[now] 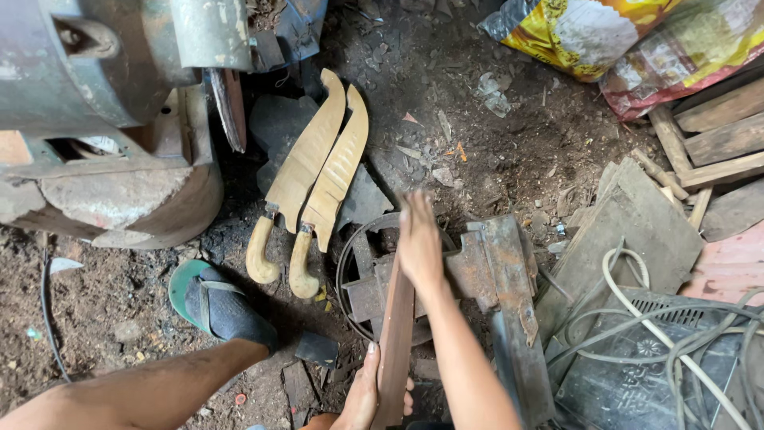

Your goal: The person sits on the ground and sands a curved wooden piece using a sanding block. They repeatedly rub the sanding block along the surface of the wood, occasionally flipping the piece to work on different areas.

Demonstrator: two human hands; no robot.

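Observation:
My right hand presses flat on the far end of a long rust-brown blade that lies across a rusty metal block and ring on the dirt floor. My left hand grips the blade's near end at the bottom of the view. Two finished curved knives with pale wooden handles lie side by side on the ground just left of the block.
A grinding machine on a stone base fills the upper left. My foot in a dark sock and green sandal rests near the knives. Grey cables, wooden planks and plastic sacks crowd the right side.

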